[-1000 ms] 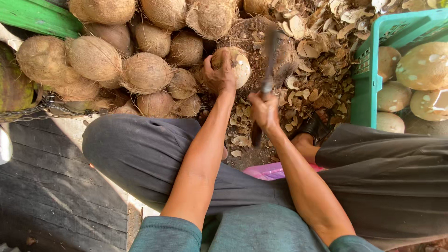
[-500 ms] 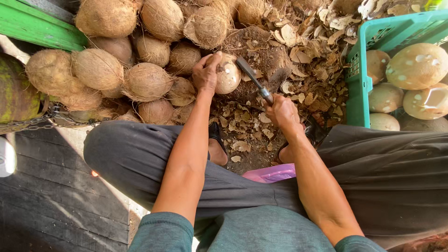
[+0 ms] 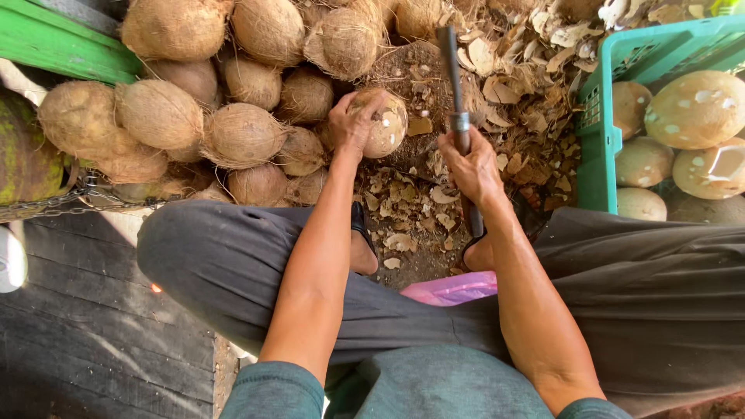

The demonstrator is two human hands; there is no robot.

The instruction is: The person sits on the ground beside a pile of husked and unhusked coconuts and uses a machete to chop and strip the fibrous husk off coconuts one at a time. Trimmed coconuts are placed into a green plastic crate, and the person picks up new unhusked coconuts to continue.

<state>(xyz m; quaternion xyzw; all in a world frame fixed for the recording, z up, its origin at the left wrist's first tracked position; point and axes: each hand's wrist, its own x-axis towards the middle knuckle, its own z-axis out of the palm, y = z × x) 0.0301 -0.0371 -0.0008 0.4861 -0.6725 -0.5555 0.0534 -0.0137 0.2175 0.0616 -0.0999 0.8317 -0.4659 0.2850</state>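
Green crate (image 3: 601, 116) at the right holds pale peeled coconuts (image 3: 697, 109); a pink bag (image 3: 454, 289) lies between the knees. Left hand (image 3: 351, 122), arm outstretched, has its fingers wrapped over a half-husked coconut (image 3: 386, 124) beside the brown pile (image 3: 240, 133). Right hand (image 3: 473, 164) grips a dark-bladed knife (image 3: 450, 58), pointing away.

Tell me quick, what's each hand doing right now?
Left hand: closed on the partly peeled coconut.
Right hand: closed on the knife, blade raised.

Teal short sleeves, dark grey trousers (image 3: 233, 256), bare forearms
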